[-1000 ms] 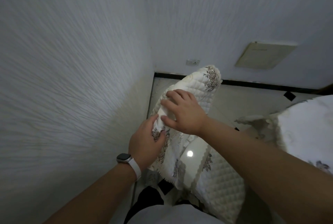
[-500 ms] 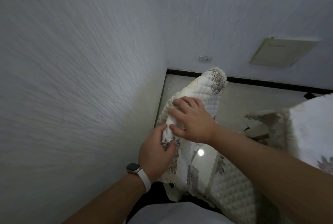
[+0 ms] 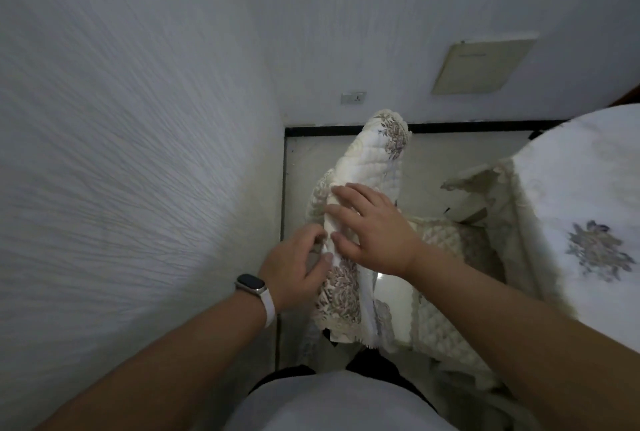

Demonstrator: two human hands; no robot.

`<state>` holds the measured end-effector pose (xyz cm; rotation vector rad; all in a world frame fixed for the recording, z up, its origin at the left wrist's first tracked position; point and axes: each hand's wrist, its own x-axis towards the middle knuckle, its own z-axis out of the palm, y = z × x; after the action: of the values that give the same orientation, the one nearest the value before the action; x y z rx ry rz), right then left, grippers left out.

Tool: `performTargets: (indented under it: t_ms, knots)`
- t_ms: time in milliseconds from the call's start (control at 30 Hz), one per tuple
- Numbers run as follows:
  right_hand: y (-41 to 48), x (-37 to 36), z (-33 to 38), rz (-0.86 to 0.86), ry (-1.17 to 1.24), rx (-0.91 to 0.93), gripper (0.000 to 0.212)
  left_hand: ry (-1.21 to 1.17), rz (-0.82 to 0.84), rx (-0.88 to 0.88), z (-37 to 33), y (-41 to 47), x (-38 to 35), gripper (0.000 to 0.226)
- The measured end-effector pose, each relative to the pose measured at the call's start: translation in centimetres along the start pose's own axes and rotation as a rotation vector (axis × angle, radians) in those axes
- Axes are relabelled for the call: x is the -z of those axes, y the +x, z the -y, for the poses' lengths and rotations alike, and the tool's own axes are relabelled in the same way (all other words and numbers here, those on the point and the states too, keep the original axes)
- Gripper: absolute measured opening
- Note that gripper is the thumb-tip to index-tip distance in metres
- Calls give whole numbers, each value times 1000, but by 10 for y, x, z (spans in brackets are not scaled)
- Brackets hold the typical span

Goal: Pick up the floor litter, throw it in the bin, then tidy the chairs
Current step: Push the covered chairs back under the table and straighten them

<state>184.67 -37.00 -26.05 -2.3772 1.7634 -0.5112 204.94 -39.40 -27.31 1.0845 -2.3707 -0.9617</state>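
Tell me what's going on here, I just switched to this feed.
A person is on the chair-tidying part. Both hands work the cream quilted floral chair cover draped over a chair back beside the white textured wall. The right hand lies flat on it, fingers spread; the left hand, with a white-strapped watch, pinches its edge. Another covered chair stands to the right. No litter or bin is in view.

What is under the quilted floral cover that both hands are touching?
The quilted cover drapes over a tall, narrow shape, presumably a chair back, which is fully hidden. Only a glossy white patch shows below the right hand; the left hand holds the cover's edge.
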Motion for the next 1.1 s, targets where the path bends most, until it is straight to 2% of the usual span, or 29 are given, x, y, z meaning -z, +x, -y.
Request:
performTargets:
  t_ms: [133, 300, 367, 533, 867, 1100]
  knots:
    - [-21, -9, 19, -96, 117, -167, 46, 162, 111, -297, 29, 34, 17, 51]
    - [-46, -17, 57, -168, 209, -337, 44, 345, 181, -478, 45, 69, 41, 63]
    - [-49, -19, 69, -179, 216, -376, 46, 404, 200, -514, 47, 77, 45, 65]
    - [-50, -26, 89, -209, 281, -537, 70, 504, 265, -576, 49, 87, 43, 74]
    - [-31, -42, 97, -262, 204, -673, 67, 522, 308, -709, 63, 104, 47, 80]
    - [-27, -46, 97, -324, 289, -766, 65, 476, 258, -733, 65, 115, 36, 83]
